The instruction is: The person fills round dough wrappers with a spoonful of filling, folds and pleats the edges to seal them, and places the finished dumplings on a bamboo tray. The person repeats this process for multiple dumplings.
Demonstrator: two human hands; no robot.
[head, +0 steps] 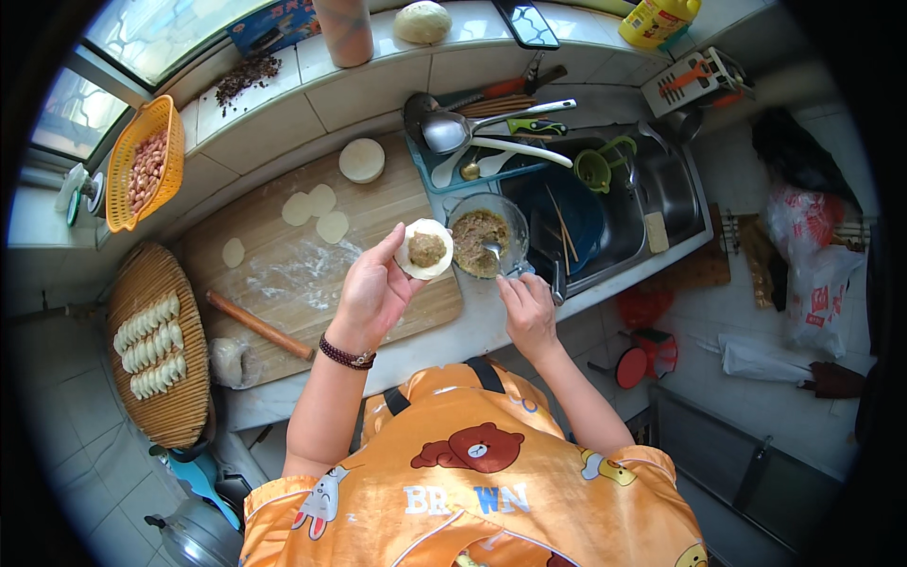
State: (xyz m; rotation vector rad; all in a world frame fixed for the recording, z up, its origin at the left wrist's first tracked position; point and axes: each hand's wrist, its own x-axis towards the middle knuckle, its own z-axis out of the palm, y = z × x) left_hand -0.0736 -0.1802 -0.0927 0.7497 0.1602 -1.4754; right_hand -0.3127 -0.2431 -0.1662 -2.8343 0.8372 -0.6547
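In my left hand [375, 287] lies a round dough wrapper [405, 265] with a mound of minced filling [427, 250] at its middle. My right hand [530, 312] grips the handle of a metal spoon [494, 249], whose bowl rests in the filling inside a clear glass bowl [521, 230]. Beneath my left hand is a floured wooden board [397, 184]. Several flat wrappers [332, 227] lie on it, with a stack of dough rounds [362, 160] near its back edge. A wooden rolling pin [259, 324] lies across the board's left side.
Rows of dumplings [152, 347] sit on a round woven tray [145, 276] at left. A yellow basket [122, 170] holds peanuts. Behind the glass bowl, a blue tray [441, 188] carries ladles and knives. The steel sink [623, 244] is on the right. A dough ball [422, 22] rests on the ledge.
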